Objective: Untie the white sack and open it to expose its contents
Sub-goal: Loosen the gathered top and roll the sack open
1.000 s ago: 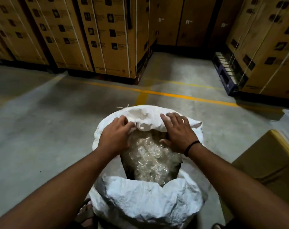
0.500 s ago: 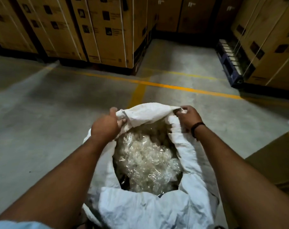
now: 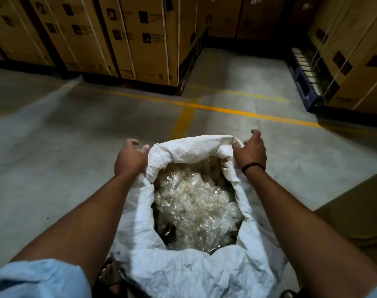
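My left hand (image 3: 129,157) and right hand (image 3: 251,152) grip the white sack (image 3: 194,274) by its rim. Crinkled clear plastic (image 3: 194,203) shows inside.

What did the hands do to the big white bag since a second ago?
Both hands took hold of the rim of the white woven sack and pulled it apart: the left hand went left, the right hand went right. The mouth is wider now, so more of the crinkly clear plastic inside shows. The sack still stands on the grey concrete floor, with the brown cardboard boxes behind.
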### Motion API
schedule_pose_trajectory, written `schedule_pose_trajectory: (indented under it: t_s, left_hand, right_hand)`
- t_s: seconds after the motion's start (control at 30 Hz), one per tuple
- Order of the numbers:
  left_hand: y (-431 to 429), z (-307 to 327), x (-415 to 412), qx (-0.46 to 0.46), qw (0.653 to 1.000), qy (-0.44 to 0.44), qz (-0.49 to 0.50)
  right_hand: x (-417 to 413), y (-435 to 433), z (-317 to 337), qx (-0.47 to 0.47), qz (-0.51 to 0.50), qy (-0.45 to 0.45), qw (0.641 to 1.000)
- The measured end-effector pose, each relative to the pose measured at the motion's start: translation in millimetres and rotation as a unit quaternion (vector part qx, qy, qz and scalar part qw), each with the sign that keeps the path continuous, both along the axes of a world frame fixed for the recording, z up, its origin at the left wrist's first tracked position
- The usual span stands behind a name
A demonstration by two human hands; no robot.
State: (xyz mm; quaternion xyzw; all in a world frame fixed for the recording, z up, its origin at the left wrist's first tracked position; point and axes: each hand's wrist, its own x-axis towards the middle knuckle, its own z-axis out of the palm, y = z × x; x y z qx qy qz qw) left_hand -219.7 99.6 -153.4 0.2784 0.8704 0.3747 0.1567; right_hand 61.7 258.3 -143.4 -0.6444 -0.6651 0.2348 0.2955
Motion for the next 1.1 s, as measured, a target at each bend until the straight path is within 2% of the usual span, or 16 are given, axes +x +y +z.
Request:
schedule_pose_trajectory:
  t_s: [0.13,0.23,0.3,0.37,0.43,0.53,0.63,0.7,0.83,0.9,1.1]
  left_hand:
    - [-13,24,12,0.026,0.993,0.114,-0.011]
    - [-30,44,31,0.024,0.985,0.163,-0.05]
    - [-45,53,46,0.035,0.979,0.164,-0.114]
    - [-61,60,64,0.05,0.962,0.14,-0.229]
    - [-80,68,88,0.005,0.926,0.107,-0.363]
    - [-111,67,125,-0.127,0.845,0.094,-0.511]
    - [-143,50,157,-0.253,0.762,0.164,-0.573]
    - [-159,39,174,-0.297,0.733,0.2,-0.579]
    - [-181,26,182,-0.317,0.735,0.224,-0.556]
    - [-186,29,182,-0.309,0.744,0.225,-0.548]
    - [-181,54,178,-0.205,0.812,0.147,-0.527]
  right_hand:
    - [13,-25,20,0.11,0.012,-0.038,0.993]
    - [25,-55,33,0.119,0.054,-0.063,0.989]
    - [36,-78,37,0.102,0.099,-0.091,0.986]
    - [48,-101,40,0.092,0.177,-0.134,0.971]
    - [61,-128,47,0.087,0.294,-0.206,0.929]
    - [77,-179,54,0.056,0.447,-0.325,0.832]
    - [92,-230,39,0.022,0.498,-0.383,0.778]
    - [99,-260,17,0.031,0.502,-0.425,0.753]
    - [106,-296,-22,0.102,0.448,-0.494,0.738]
    - [107,-298,-26,0.094,0.429,-0.505,0.743]
    - [99,-248,18,0.349,0.314,-0.392,0.791]
